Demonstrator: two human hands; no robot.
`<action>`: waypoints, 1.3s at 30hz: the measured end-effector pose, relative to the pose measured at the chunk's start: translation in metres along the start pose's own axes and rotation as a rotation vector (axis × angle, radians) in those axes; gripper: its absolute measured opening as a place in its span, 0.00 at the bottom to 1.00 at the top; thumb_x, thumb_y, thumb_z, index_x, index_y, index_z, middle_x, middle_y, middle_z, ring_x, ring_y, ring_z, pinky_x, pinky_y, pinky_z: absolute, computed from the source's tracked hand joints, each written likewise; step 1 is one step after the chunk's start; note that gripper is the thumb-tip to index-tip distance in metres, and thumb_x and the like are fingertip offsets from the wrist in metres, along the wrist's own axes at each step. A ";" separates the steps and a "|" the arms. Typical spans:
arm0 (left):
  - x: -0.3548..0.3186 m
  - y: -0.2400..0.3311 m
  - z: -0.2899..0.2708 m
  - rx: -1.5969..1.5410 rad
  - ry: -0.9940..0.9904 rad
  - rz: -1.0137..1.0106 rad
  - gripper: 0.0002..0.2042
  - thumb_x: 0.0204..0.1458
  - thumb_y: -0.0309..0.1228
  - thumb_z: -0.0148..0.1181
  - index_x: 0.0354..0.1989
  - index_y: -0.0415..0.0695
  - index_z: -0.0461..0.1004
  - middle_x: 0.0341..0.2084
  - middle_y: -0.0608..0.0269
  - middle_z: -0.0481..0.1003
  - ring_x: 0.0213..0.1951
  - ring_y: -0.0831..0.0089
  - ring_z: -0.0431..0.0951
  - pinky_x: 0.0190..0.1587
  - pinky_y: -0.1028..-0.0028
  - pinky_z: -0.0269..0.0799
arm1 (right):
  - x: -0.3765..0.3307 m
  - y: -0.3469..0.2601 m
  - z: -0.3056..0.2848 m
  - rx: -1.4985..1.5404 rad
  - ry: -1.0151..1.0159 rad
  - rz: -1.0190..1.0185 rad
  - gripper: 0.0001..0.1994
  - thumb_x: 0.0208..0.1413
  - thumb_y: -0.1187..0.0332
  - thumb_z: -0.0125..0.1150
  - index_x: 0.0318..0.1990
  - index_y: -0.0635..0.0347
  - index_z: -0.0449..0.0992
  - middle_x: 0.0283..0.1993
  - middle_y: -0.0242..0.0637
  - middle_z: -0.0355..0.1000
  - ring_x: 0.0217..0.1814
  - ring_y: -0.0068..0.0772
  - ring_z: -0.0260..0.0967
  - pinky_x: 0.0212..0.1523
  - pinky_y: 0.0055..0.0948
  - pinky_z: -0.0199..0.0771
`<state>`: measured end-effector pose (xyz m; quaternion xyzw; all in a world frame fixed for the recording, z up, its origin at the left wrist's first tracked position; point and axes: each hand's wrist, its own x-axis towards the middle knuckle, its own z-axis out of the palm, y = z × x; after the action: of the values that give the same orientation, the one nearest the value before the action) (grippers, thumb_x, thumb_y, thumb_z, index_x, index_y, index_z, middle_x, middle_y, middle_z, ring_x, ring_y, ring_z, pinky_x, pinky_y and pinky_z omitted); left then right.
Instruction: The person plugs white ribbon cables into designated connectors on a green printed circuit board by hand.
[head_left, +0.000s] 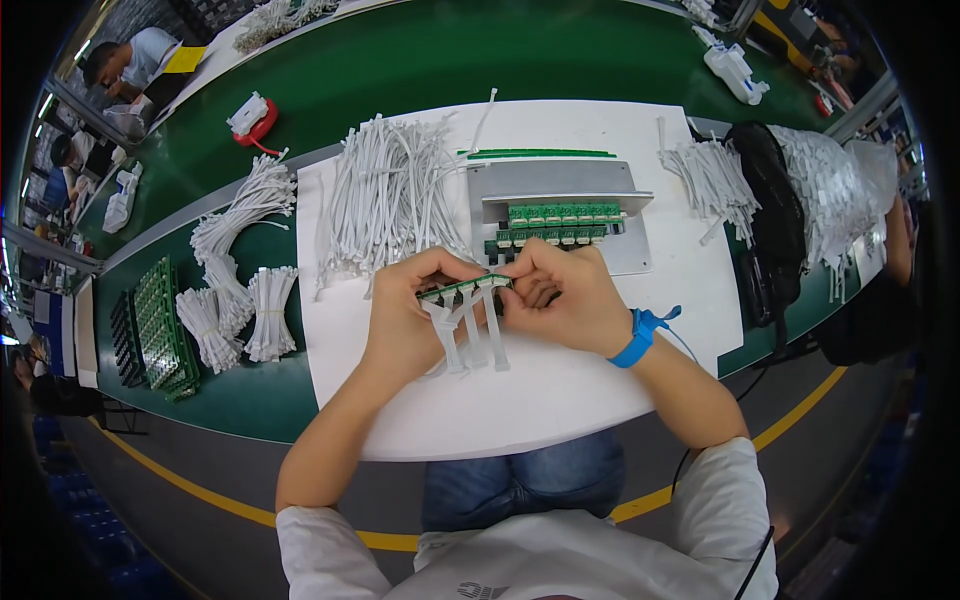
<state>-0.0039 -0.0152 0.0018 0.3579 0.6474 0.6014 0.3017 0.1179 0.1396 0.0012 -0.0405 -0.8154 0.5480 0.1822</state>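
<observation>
Between both hands, above the white work sheet, is a narrow green circuit board strip. Several flat white cables hang down from it. My left hand grips the strip's left part, thumb along its upper edge. My right hand is closed at the strip's right end, its thumb and fingertips pinching there; a blue wrist strap circles that wrist. Just beyond the hands stands a grey metal fixture with rows of green boards. A large pile of white cables lies left of the fixture.
Bundled white cables and stacked green board panels lie at left. More cables, a black bag and a plastic bag of cables sit at right. A green conveyor belt runs behind. Another person works at far left.
</observation>
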 end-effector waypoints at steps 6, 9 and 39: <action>0.008 0.004 -0.016 -0.058 0.070 0.027 0.07 0.48 0.18 0.63 0.34 0.34 0.73 0.29 0.61 0.78 0.33 0.79 0.78 0.38 0.80 0.74 | -0.002 -0.003 -0.014 0.048 -0.049 -0.096 0.09 0.42 0.79 0.65 0.32 0.63 0.72 0.21 0.29 0.73 0.20 0.15 0.70 0.24 0.15 0.70; 0.010 0.002 -0.017 -0.084 0.119 0.081 0.09 0.49 0.15 0.60 0.40 0.34 0.72 0.34 0.60 0.77 0.37 0.79 0.77 0.41 0.81 0.73 | -0.001 -0.004 -0.012 -0.197 -0.258 -0.159 0.10 0.44 0.76 0.63 0.35 0.60 0.71 0.18 0.33 0.69 0.19 0.26 0.71 0.23 0.24 0.71; 0.003 -0.004 0.002 0.064 -0.055 0.039 0.11 0.43 0.17 0.64 0.32 0.39 0.68 0.32 0.61 0.76 0.34 0.80 0.75 0.39 0.80 0.72 | -0.001 0.005 -0.007 0.052 -0.049 -0.003 0.08 0.42 0.79 0.65 0.28 0.66 0.70 0.19 0.30 0.70 0.20 0.11 0.67 0.22 0.14 0.68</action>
<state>-0.0039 -0.0117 -0.0019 0.3963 0.6506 0.5761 0.2964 0.1203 0.1470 -0.0010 -0.0210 -0.8053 0.5694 0.1638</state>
